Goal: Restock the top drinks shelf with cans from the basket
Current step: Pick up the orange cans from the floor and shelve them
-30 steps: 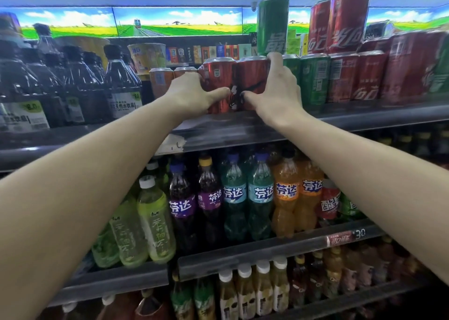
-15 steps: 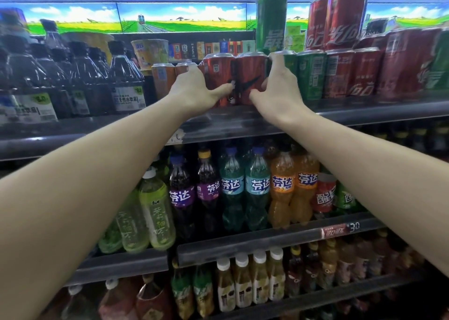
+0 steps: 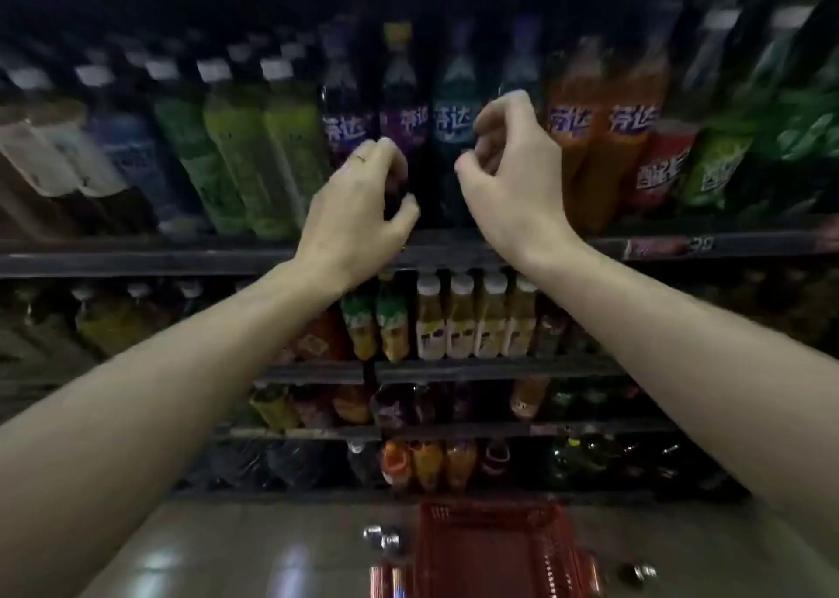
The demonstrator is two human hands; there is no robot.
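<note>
At the near bottom lies a glossy tiled floor (image 3: 254, 547) that reflects pale light. On it stands a red plastic basket (image 3: 495, 547), near the foot of the shelves; what is inside it I cannot tell. Just to the left of the basket are two cans (image 3: 382, 537) with silver tops, and one more can (image 3: 638, 570) is on the right of it. Above the floor, both bare forearms reach forward. The left hand (image 3: 358, 216) and the right hand (image 3: 513, 175) hang in the air with fingers loosely curled, and they hold nothing. Behind them is a dark shelf rail (image 3: 136, 259). Farther back stand blurred rows of bottles: green tea bottles (image 3: 254, 152) on the left, orange soda bottles (image 3: 604, 143) on the right. The top drinks shelf is out of view.
</note>
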